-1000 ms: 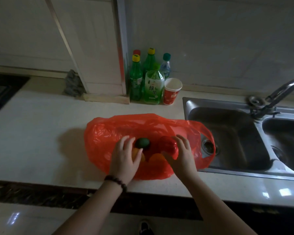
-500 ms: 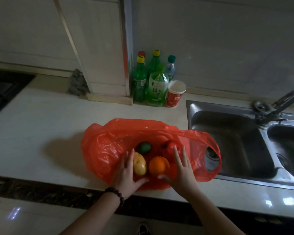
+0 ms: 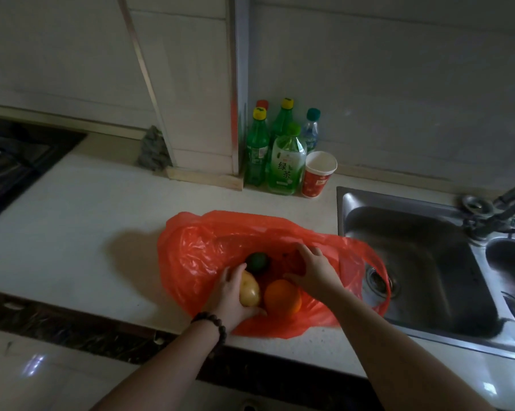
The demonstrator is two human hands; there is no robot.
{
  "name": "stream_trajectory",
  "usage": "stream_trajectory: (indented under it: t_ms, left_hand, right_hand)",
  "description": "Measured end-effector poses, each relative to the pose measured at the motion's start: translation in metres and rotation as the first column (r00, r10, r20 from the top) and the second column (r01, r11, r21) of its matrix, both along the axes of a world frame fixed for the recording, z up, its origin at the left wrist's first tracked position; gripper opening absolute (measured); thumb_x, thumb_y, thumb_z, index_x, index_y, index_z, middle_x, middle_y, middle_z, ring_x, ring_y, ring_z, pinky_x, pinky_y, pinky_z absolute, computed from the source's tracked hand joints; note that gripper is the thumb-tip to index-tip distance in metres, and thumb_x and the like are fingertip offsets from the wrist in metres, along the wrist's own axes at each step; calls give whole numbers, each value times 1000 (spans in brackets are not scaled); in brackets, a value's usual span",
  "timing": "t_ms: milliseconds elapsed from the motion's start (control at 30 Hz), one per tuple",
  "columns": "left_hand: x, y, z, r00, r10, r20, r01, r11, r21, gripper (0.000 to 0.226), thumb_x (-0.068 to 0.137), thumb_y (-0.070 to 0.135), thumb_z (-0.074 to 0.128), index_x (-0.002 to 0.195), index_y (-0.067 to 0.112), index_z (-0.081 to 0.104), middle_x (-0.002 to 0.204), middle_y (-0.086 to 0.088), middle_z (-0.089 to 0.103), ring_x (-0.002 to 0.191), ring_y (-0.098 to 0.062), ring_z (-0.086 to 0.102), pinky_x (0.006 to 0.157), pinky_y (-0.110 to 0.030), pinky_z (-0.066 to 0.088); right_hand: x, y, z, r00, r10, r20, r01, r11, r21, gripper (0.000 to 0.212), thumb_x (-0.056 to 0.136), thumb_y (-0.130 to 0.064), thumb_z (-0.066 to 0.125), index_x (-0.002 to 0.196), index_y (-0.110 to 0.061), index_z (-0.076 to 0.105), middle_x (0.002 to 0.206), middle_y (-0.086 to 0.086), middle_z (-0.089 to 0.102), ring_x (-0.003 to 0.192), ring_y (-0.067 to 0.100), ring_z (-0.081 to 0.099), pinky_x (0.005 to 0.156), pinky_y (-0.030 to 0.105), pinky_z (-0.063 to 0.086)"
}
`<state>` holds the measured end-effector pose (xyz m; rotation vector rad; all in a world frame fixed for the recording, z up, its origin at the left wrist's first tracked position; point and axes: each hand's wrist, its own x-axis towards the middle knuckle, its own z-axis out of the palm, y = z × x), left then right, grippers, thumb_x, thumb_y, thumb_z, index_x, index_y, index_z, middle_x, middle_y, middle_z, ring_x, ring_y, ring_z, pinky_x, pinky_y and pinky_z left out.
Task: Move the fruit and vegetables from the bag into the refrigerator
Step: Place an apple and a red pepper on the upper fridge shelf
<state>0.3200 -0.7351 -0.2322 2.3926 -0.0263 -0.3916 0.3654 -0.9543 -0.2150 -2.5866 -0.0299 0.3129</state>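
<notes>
My left hand [image 3: 231, 295] grips the potato [image 3: 249, 289] inside the red bag [image 3: 203, 256] on the counter [image 3: 72, 232]. My right hand [image 3: 315, 269] curls over a red item, hold unclear. The orange [image 3: 283, 296] lies beside the potato, the lime [image 3: 257, 262] just behind

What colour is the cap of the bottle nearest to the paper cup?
Green; the bottle's cap shows best in the head view.

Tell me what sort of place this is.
Most likely a home kitchen. A steel double sink with a tap is set into the pale countertop, a dark cooktop sits at the far left, and drink bottles stand against the wall.
</notes>
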Motion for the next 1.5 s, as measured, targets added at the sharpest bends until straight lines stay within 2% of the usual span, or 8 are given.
stream_trajectory:
  t_ms: [167, 300, 567, 833, 933, 1067, 1300, 1500]
  left_hand:
    - [10, 8, 34, 985, 105, 141, -92, 991, -93, 103, 58, 52, 82, 142, 34, 27, 143, -5, 30, 128, -24, 38, 102, -34, 36]
    - [16, 14, 77, 943, 145, 299, -82, 974, -212, 96, 59, 48, 83, 139, 30, 34, 136, 2, 37, 121, -9, 37, 97, -21, 31]
    - [-5, 104, 139, 779, 370, 507, -296, 929, -222, 98, 54, 65, 76, 136, 27, 38, 129, 6, 41, 115, -5, 42, 94, -18, 34]
    - [-86, 268, 179, 550, 676, 490, -679, 704, -208, 99, 58, 49, 83, 139, 33, 28, 140, 5, 29, 121, -13, 40, 99, -31, 42]
    - [-122, 337, 185, 448, 732, 513, -754, 618, -224, 98, 59, 53, 80, 139, 36, 26, 141, 6, 28, 118, -12, 41, 95, -27, 39]
    - [-172, 434, 196, 294, 785, 546, -830, 493, -262, 95, 61, 52, 79, 138, 30, 30, 141, 1, 33, 120, -18, 43, 97, -32, 41]
    - [-235, 589, 224, 143, 777, 612, -909, 348, -229, 92, 64, 49, 80, 138, 29, 28, 141, 0, 28, 119, -21, 42, 89, -28, 40]
    - [-258, 691, 239, 65, 786, 615, -942, 252, -222, 96, 62, 50, 80, 140, 27, 28, 142, -1, 28, 121, -23, 42, 94, -35, 43]
  right_hand:
    - [-6, 6, 24, 980, -28, 196, -6, 985, 171, 76, 74, -37, 74, 139, -30, 35, 135, 0, 42, 118, 21, 46, 91, 34, 49]
    - [-2, 33, 68, 925, -113, 362, -35, 924, 380, 70, 73, -29, 78, 134, -27, 43, 125, -5, 45, 110, 5, 43, 89, 21, 39]
    - [26, 143, 128, 913, 43, 405, -257, 832, 492, 66, 78, -30, 74, 134, -29, 40, 130, -3, 41, 109, 13, 48, 86, 20, 38]
    - [0, 339, 157, 794, 432, 427, -606, 611, 509, 67, 78, -31, 74, 134, -35, 36, 127, -8, 36, 107, 9, 45, 82, 10, 40]
    - [-22, 422, 165, 732, 521, 439, -681, 541, 494, 69, 77, -33, 74, 133, -37, 36, 127, -8, 38, 105, 7, 45, 75, 3, 38]
    - [-53, 537, 180, 668, 582, 464, -739, 447, 504, 67, 74, -27, 78, 130, -32, 41, 125, -5, 41, 94, -3, 48, 69, -4, 36]
    - [-105, 719, 212, 546, 647, 532, -821, 288, 493, 66, 71, -29, 79, 127, -31, 42, 123, -7, 41, 103, 6, 48, 74, 2, 38]
    - [-121, 831, 227, 554, 647, 524, -803, 250, 541, 67, 72, -30, 78, 127, -31, 41, 122, -8, 42, 104, 8, 49, 81, 18, 44]
